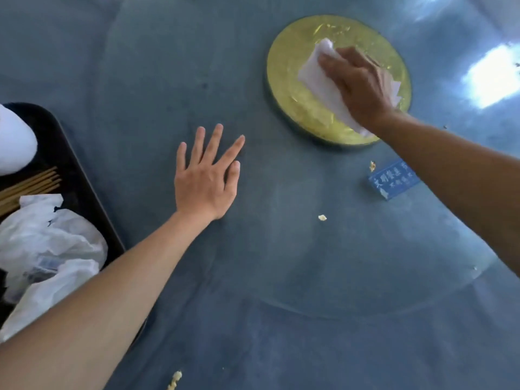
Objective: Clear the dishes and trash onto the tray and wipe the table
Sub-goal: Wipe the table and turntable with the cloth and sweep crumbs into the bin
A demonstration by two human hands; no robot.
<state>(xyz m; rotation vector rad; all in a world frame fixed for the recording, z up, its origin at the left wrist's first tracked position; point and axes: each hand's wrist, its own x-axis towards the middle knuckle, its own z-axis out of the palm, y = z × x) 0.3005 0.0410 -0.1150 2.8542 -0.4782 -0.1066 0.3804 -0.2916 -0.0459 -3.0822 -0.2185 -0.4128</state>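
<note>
Our left hand (pixel 206 181) rests flat, fingers straight; tray (pixel 84 175) at nine o'clock loaded; right hand (pixel 358 85) grips white cloth (pixel 315 77), wiping; crumbs (pixel 322 217) remain

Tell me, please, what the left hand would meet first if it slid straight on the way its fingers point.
Probably the gold disc. The left hand lies flat on the table, fingers pointing up and right; bare tabletop lies between, then the disc's near edge, though the line may pass just left of it.
</note>
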